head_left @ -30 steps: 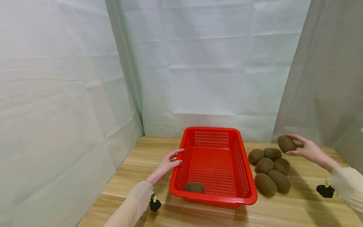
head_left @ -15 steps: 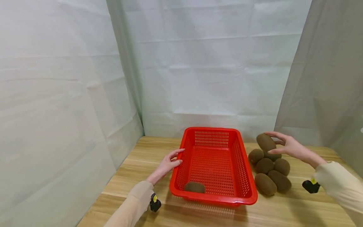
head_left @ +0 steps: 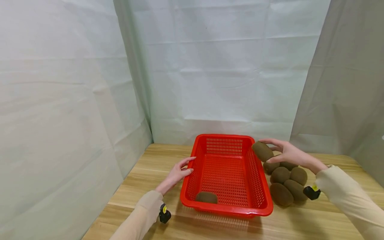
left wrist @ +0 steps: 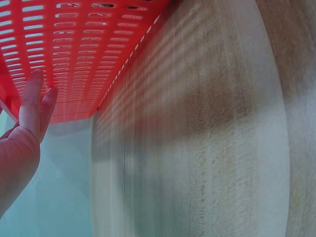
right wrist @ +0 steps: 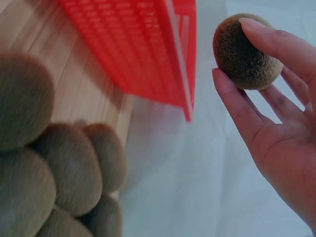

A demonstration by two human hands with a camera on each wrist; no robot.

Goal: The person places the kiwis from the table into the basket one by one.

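My right hand (head_left: 292, 154) holds a brown kiwi (head_left: 262, 151) between thumb and fingers, over the right rim of a red plastic basket (head_left: 226, 210). The right wrist view shows that kiwi (right wrist: 247, 52) pinched at the fingertips, off the basket's edge. On the basket's left rim, my left hand (head_left: 177, 173) keeps its grip; in the left wrist view, some of its fingers (left wrist: 32, 101) lie along the slotted outer wall. One kiwi (head_left: 207, 197) lies inside the basket at the near left corner.
Several more kiwis (head_left: 280, 175) sit clustered on the wooden table (head_left: 135, 196), just right of the basket. White cloth (head_left: 222, 83) hangs behind the table and along both sides.
My right hand has carried the kiwi leftward, from beyond the cluster to the basket's right rim. The left hand and the basket stay in place.
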